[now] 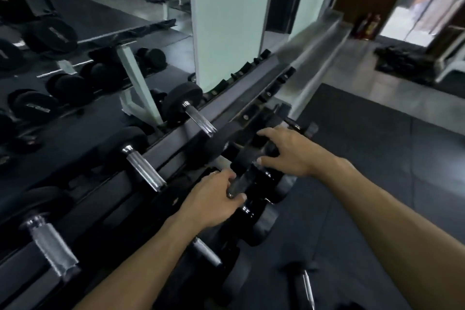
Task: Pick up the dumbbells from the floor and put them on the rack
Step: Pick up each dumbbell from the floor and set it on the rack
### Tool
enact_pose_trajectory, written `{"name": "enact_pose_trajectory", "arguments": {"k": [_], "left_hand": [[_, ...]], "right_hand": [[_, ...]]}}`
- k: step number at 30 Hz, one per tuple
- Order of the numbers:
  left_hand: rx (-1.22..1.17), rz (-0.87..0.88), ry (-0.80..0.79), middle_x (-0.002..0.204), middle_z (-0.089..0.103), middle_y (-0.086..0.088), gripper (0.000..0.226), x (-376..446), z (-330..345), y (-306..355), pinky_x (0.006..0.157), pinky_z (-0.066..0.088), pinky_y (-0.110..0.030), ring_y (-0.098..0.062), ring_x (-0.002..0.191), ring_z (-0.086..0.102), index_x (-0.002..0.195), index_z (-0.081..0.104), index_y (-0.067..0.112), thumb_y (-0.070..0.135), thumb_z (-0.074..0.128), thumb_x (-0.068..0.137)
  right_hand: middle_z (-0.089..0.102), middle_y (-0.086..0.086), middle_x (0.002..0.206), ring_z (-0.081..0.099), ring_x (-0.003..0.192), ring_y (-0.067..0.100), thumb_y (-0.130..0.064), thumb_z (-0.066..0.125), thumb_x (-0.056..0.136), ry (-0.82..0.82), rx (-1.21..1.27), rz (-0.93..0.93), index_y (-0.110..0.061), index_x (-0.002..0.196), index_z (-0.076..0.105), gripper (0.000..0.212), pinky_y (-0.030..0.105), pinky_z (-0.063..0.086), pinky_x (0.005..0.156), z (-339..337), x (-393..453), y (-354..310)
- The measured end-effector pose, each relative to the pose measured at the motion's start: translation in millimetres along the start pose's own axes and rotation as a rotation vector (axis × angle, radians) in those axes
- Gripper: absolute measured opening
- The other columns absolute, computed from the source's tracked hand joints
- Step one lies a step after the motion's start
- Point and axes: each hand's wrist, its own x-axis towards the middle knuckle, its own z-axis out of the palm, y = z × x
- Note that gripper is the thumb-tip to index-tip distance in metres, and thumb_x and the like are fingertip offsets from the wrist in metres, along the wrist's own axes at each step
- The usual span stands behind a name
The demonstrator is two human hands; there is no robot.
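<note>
A black dumbbell with a dark handle sits over the lower tier of the dark rack. My left hand is closed around the near end of its handle. My right hand rests on its far black head with fingers spread over it. Several dumbbells with chrome handles lie along the upper rail of the rack. Another dumbbell lies on the floor mat at the bottom, near my right forearm.
A mirror wall behind the rack reflects dumbbells and gym machines at the left. A pale pillar stands behind the rack. Black rubber mats cover the floor at the right. A dark pile and fire extinguishers sit far right.
</note>
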Motion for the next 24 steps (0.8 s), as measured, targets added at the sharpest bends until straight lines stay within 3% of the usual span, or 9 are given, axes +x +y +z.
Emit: {"name": "enact_pose_trajectory", "arguments": {"k": [6,11,14,18,24], "left_hand": [[0.036,0.109,-0.168,0.118,0.060,0.003,0.053,0,85,29,0.095,0.049,-0.038,-0.016,0.109,0.059,0.130,0.052,0.023,0.045,0.067,0.084],[0.075,0.143,-0.381,0.119,0.060,0.003,0.053,-3,182,52,0.094,0.050,-0.034,-0.016,0.108,0.060,0.130,0.052,0.022,0.043,0.068,0.085],[0.130,0.178,-0.498,0.109,0.062,0.003,0.043,-5,244,62,0.090,0.050,-0.035,-0.017,0.102,0.061,0.121,0.057,0.022,0.042,0.068,0.084],[0.158,0.164,-0.688,0.104,0.062,0.008,0.040,-10,335,64,0.090,0.051,-0.035,-0.012,0.096,0.063,0.115,0.059,0.025,0.042,0.071,0.082],[0.237,0.089,-0.953,0.104,0.059,0.015,0.048,-17,481,28,0.090,0.053,-0.031,-0.005,0.093,0.064,0.124,0.056,0.030,0.044,0.071,0.081]], "right_hand": [[0.044,0.010,0.140,0.047,0.128,0.028,-0.039,0.064,0.088,0.010,0.073,0.193,-0.019,0.147,0.035,0.069,0.037,0.039,0.106,46,-82,66],[0.045,0.008,0.136,0.051,0.122,0.028,-0.044,0.063,0.088,-0.041,0.158,0.413,-0.020,0.147,0.034,0.070,0.042,0.042,0.102,102,-154,132],[0.046,0.008,0.134,0.051,0.122,0.028,-0.044,0.065,0.086,-0.050,0.229,0.535,-0.021,0.147,0.034,0.071,0.039,0.042,0.103,144,-198,174],[0.047,0.007,0.132,0.052,0.120,0.027,-0.043,0.064,0.086,-0.066,0.335,0.678,-0.023,0.146,0.035,0.070,0.037,0.043,0.100,215,-256,232],[0.045,0.009,0.137,0.047,0.127,0.030,-0.041,0.064,0.086,-0.155,0.492,0.816,-0.022,0.147,0.034,0.071,0.038,0.041,0.103,354,-324,309]]}}
